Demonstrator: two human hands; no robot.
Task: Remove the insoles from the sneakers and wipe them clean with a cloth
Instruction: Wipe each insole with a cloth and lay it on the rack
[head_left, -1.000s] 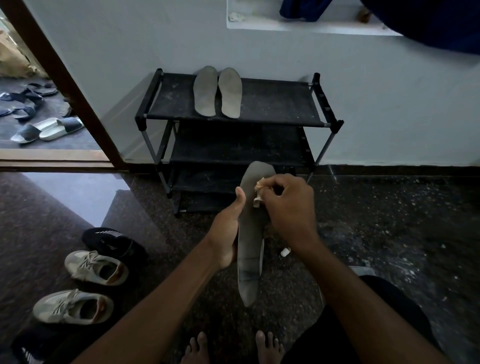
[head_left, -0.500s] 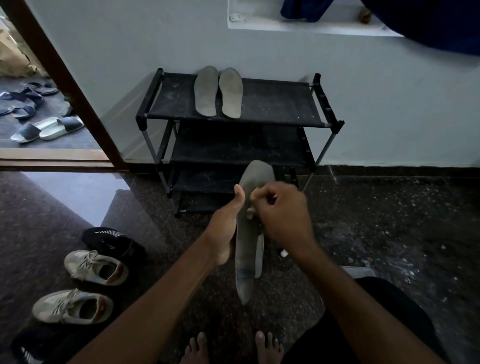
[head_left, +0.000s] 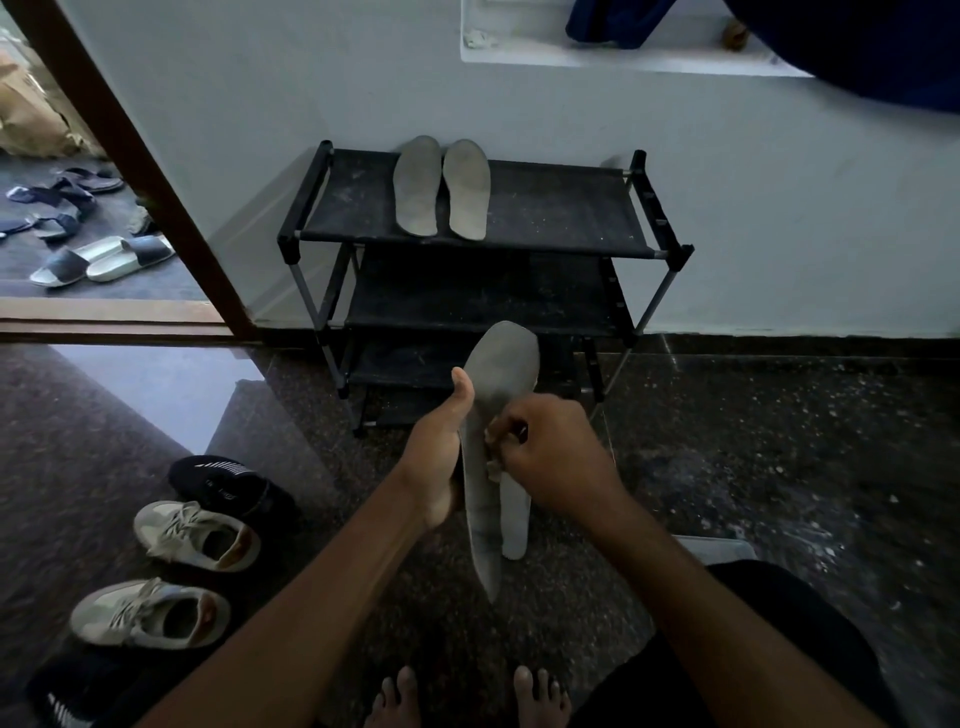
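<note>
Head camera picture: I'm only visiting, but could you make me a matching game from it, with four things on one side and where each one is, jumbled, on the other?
Things
1. insole being wiped
2. pair of insoles
3. pale sneakers
4. slippers

Places
A. outside the doorway
B. on the floor, at the person's left
C. on the top shelf of the black rack
D. held by the left hand, with the right hand pressing a cloth to it

Pairs: 1-D, 2-C, 3-B, 4-A
</note>
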